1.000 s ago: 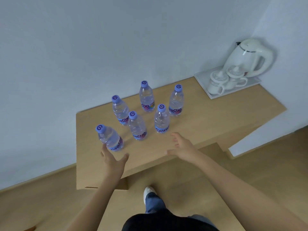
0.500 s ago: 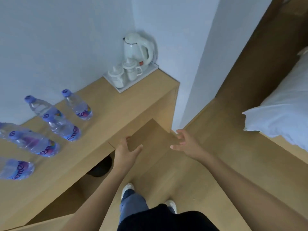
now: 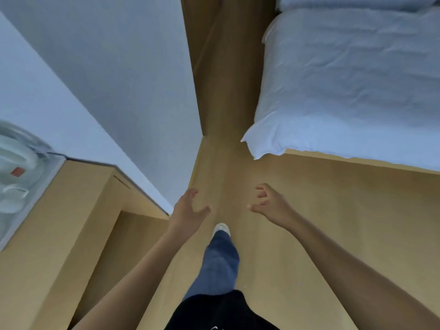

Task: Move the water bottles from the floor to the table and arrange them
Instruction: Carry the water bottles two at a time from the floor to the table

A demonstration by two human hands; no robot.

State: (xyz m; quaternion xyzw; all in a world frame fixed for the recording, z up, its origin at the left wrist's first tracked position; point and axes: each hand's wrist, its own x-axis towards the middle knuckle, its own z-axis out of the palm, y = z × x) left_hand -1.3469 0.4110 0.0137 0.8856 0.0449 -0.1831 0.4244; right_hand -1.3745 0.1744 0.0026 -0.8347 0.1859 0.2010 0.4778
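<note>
No water bottle is in view at this moment. My left hand (image 3: 188,210) hangs over the wooden floor (image 3: 333,222) with its fingers loosely spread and holds nothing. My right hand (image 3: 270,204) is level with it a little to the right, fingers relaxed and slightly curled, also holding nothing. The wooden table (image 3: 59,222) fills the lower left of the view, and both hands are off its right end.
A white tray (image 3: 31,194) with a kettle and cups sits blurred at the table's far end, left edge of view. A white wall corner (image 3: 142,103) juts out ahead. A bed with white bedding (image 3: 345,79) stands at the right. My leg and shoe (image 3: 221,228) are on the floor below.
The view has swung right, away from the table; the bottles standing there have left the frame. Both hands came off the table edge and now hang over the floor, still holding nothing.
</note>
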